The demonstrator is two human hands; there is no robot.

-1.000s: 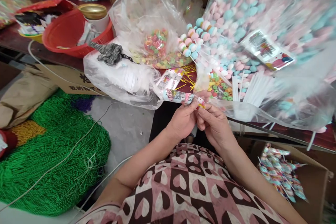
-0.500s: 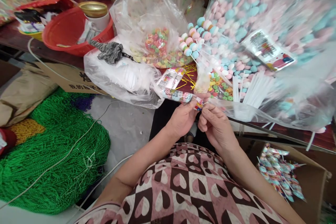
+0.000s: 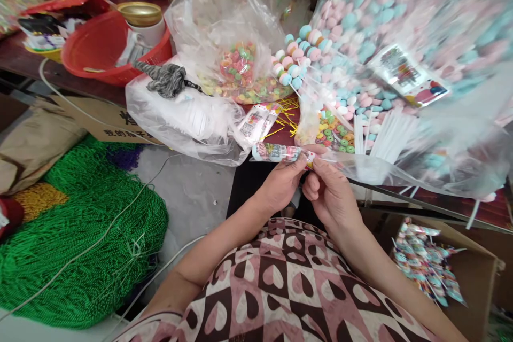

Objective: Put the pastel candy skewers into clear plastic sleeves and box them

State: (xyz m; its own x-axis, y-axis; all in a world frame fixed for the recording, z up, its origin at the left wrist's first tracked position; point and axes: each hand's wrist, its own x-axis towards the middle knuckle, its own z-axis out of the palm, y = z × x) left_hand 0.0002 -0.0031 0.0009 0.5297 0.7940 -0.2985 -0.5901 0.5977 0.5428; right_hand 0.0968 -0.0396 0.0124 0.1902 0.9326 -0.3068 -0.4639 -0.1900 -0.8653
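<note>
A wrapped candy skewer (image 3: pixel 272 153) in a printed clear sleeve lies nearly level, its filled end pointing left. My left hand (image 3: pixel 282 184) is closed around the sleeve's right part, thumb on top. The fingers of my right hand (image 3: pixel 331 184) pinch the gathered right end of the sleeve, and a thin white stick (image 3: pixel 331 160) shows beyond them. What exactly lies between the right fingertips is partly hidden. Just behind the hands are flat printed sleeves (image 3: pixel 258 122) and gold twist ties (image 3: pixel 286 117) on the dark red table.
Large bags of pastel candies (image 3: pixel 360 21) and ring candies (image 3: pixel 240 69) crowd the table. White sticks (image 3: pixel 387 139) stand at right. A red basket (image 3: pixel 92 53) is at back left. Finished skewers (image 3: pixel 427 262) fill a cardboard box (image 3: pixel 475 283) at lower right. Green bead strands (image 3: pixel 92 235) lie left.
The wrapped skewer has swung to a more level position and its printed face has turned. Its left end sits slightly further right. My hands stay closed at its right end.
</note>
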